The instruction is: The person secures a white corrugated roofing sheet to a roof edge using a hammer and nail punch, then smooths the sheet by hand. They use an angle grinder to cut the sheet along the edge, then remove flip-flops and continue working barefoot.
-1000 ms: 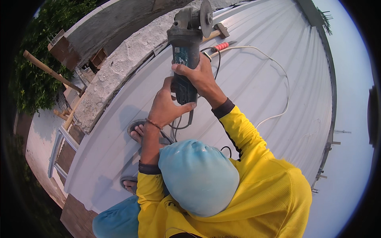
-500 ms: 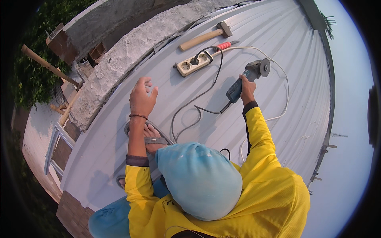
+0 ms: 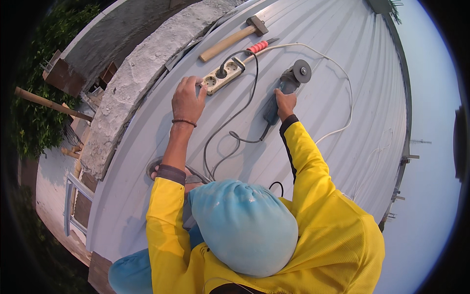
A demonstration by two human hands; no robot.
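Observation:
My right hand [image 3: 286, 104] is wrapped round the body of an angle grinder [image 3: 272, 109]. The grinder's round disc [image 3: 302, 71] faces up, at the end away from me. To the left, my left hand [image 3: 189, 99] has its fingers and thumb closed at the near end of a cream power strip [image 3: 211, 83]; the fingertips are partly hidden. A black plug [image 3: 221, 73] sits in one of the strip's sockets, and the grinder's dark cord [image 3: 254, 89] loops between the two. The strip lies on the grey ribbed metal roof [image 3: 333, 161].
A wooden-handled hammer [image 3: 230, 43] and a red-handled pointed tool [image 3: 258, 46] lie beyond the strip. A white cable [image 3: 350, 98] curves round the grinder. A rough concrete ledge [image 3: 142, 73] borders the roof at left. At right is the roof's edge [image 3: 406, 98], with sky beyond.
My left hand has moved forward from above the roof to the near end of the power strip. The grinder stays in my right hand, its disc now turned more upward. The view has shifted slightly.

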